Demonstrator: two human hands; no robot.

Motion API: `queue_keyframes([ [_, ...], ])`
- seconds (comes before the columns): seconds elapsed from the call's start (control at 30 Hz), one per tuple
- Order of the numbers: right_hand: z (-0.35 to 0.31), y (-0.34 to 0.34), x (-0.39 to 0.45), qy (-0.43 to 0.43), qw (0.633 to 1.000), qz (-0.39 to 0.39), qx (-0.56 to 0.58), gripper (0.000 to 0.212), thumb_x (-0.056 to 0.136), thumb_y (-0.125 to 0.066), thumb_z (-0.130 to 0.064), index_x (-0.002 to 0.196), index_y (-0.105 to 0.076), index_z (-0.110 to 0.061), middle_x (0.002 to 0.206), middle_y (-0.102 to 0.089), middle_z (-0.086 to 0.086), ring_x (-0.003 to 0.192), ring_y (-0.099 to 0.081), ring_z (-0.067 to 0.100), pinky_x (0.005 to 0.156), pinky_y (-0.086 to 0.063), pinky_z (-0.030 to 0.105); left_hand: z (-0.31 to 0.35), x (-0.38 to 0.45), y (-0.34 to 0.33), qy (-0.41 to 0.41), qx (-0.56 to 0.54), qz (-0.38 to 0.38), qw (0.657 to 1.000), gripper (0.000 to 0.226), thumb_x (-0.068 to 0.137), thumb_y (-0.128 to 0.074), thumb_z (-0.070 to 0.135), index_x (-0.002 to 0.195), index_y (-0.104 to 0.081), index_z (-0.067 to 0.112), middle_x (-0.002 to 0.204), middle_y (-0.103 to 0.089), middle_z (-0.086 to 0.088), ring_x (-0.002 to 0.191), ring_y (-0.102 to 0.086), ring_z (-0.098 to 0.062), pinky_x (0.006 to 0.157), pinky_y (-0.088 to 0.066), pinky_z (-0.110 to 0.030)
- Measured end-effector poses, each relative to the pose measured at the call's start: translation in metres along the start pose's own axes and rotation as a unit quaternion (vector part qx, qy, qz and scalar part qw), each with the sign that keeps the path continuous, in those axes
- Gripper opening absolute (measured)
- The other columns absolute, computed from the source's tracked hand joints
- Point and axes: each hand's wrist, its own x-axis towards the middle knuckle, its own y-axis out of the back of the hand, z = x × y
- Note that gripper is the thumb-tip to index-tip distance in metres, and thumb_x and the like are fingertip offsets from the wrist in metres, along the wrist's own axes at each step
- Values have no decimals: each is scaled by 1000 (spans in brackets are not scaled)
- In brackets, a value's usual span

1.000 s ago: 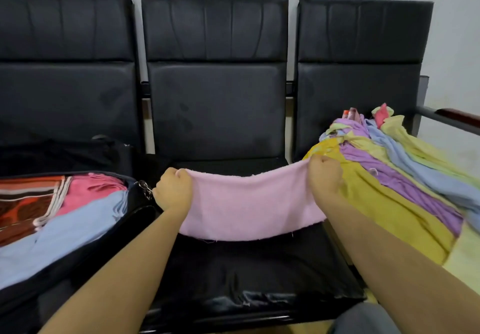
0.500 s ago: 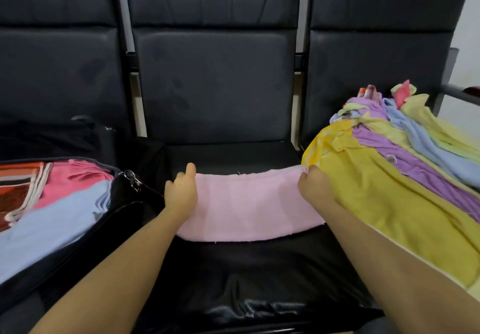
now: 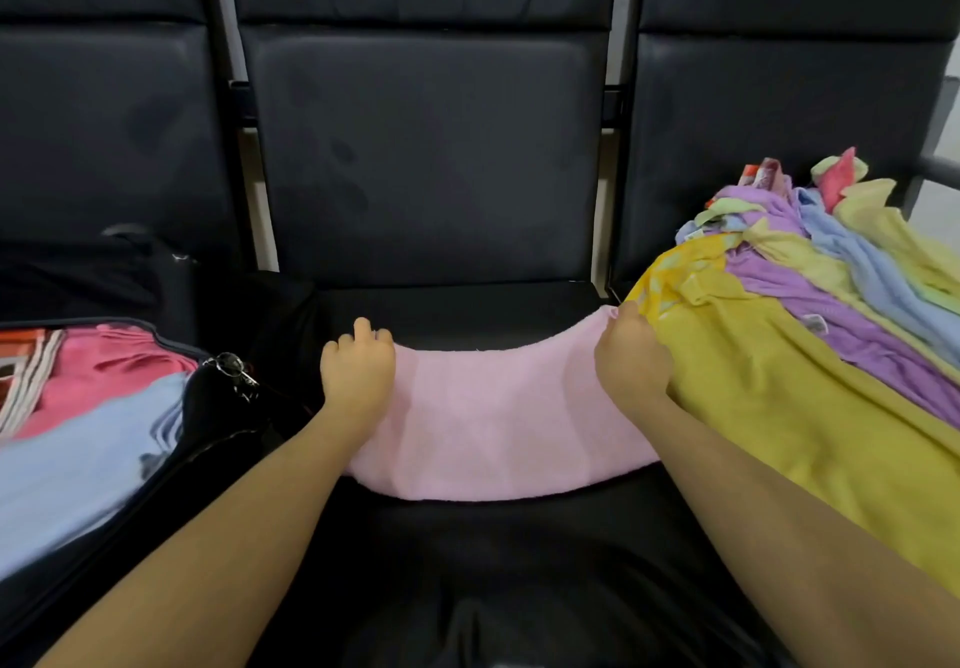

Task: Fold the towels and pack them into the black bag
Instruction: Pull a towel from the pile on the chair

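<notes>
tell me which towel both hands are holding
The pink towel, spread flat on the middle seat between left hand and right hand; the others are piled or bagged.

Hidden and cut-off parts of the scene

The black bag [image 3: 208, 423] is cut off by the left and lower edges, and its folded contents are seen only in part. The fingertips of the left hand [image 3: 357, 371] and right hand [image 3: 631, 355] are hidden, so their hold on the pink towel [image 3: 498, 423] cannot be judged. The towel pile [image 3: 810, 334] is cropped at the right edge.
</notes>
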Motion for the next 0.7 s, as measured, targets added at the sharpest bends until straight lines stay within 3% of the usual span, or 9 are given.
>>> queue_keyframes([
  [0.13, -1, -18, -5, 65, 996, 49, -43, 31, 88, -50, -4, 119, -52, -3, 120, -52, 18, 106, -48, 35, 87, -36, 41, 11, -7, -9, 3, 26, 0, 1000, 40, 89, -52, 17, 128, -41, 12, 139, -34, -13, 124, -38, -28, 102, -32, -34],
  [0.23, -9, -25, -20, 140, 989, 57, 6, 41, 83, -56, -2, 123, -52, -6, 127, -47, 15, 110, -46, 32, 90, -36, 38, 19, -16, -10, -10, -16, 27, 999, 44, 90, -45, 15, 133, -33, 12, 149, -22, -13, 134, -28, -29, 108, -26, -36],
  [0.37, -21, -32, -44, 208, 969, -106, 85, 46, 97, -47, -16, 142, -36, -16, 148, -31, 6, 131, -36, 22, 105, -31, 32, 26, -30, -12, -43, -82, -19, 996, 38, 91, -40, 12, 129, -37, 14, 139, -33, -7, 126, -33, -25, 101, -28, -32],
  [0.47, -16, -39, -58, 251, 944, -212, -21, 52, 103, -30, -34, 151, -13, -31, 160, -6, 1, 145, -10, 23, 116, -10, 41, 26, -44, -13, -65, -100, -105, 987, 43, 95, -38, 20, 137, -30, 14, 145, -25, -9, 132, -25, -29, 105, -24, -36],
  [0.57, -3, -36, -63, 257, 931, -238, -105, 49, 102, -17, -41, 151, -11, -38, 160, 2, -3, 147, 1, 20, 115, 1, 49, 26, -59, -5, -65, -98, -186, 975, 48, 100, -30, 33, 145, -21, 19, 152, -14, -7, 136, -19, -32, 107, -22, -46],
  [0.7, 9, -23, -68, 232, 936, -243, -109, 45, 103, -17, -39, 147, -23, -38, 159, -5, -4, 146, -3, 18, 114, 3, 54, 33, -77, 11, 8, -77, -169, 983, 37, 100, -31, 26, 133, -35, 10, 136, -37, -14, 122, -39, -34, 100, -33, -44],
])
